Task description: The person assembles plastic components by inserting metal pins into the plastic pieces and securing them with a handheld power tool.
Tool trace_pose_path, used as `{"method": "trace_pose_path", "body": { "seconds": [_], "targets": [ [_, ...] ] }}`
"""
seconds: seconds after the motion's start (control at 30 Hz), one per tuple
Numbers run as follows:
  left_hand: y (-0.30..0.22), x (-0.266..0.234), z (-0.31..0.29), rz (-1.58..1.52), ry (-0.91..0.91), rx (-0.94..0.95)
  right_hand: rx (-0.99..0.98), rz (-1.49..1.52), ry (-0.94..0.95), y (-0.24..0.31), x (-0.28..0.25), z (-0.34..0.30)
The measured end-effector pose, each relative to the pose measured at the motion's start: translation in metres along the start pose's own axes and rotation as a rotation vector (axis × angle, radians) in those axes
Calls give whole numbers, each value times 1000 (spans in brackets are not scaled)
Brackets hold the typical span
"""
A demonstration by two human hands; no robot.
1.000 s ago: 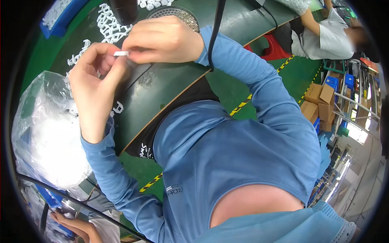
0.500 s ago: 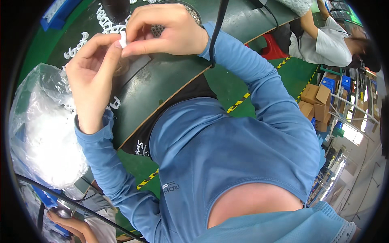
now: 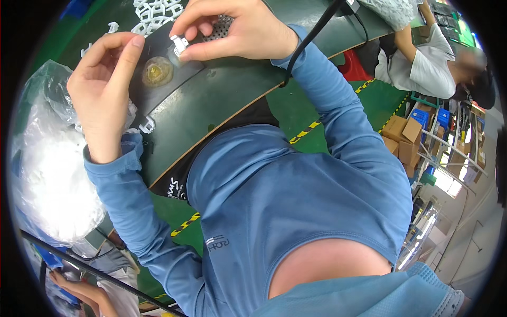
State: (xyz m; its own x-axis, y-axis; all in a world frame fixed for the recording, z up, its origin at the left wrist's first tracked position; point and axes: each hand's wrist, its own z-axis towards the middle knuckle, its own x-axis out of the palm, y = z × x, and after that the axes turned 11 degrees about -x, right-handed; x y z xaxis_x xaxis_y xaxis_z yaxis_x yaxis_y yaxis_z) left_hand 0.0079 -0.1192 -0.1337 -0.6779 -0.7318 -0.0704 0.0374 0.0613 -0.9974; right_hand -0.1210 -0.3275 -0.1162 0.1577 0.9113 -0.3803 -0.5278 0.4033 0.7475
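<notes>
Head view, left hand point(image 3: 104, 87) curled, right hand point(image 3: 248, 30) pinching white piece point(image 3: 179, 44)

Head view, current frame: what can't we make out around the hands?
All in the head view:
- Left hand: anything pinched between thumb and index finger; the tips overlap.
- Small white part in the right hand: fine detail, too small.
- Perforated dark dish: partly hidden behind the right hand.
- White pieces: cut off by the upper edge.
- Plastic bag: contents lost in glare.
</notes>
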Motion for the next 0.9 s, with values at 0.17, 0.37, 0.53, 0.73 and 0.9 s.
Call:
{"method": "trace_pose_path", "body": {
  "seconds": [0.17,0.37,0.53,0.73,0.9],
  "targets": [
    [5,-2,-3,15,-24,1,299,-709,424,40,17,25],
    [3,0,-1,34,-2,23,-14,-162,107,-5,5,1],
    [9,-1,-3,55,4,18,289,-790,499,34,17,25],
    [-3,12,-12,384,73,196,83,-659,314,27,-10,9],
    [3,23,-8,533,85,387,-339,-400,-341,12,-29,12]
  ]
}}
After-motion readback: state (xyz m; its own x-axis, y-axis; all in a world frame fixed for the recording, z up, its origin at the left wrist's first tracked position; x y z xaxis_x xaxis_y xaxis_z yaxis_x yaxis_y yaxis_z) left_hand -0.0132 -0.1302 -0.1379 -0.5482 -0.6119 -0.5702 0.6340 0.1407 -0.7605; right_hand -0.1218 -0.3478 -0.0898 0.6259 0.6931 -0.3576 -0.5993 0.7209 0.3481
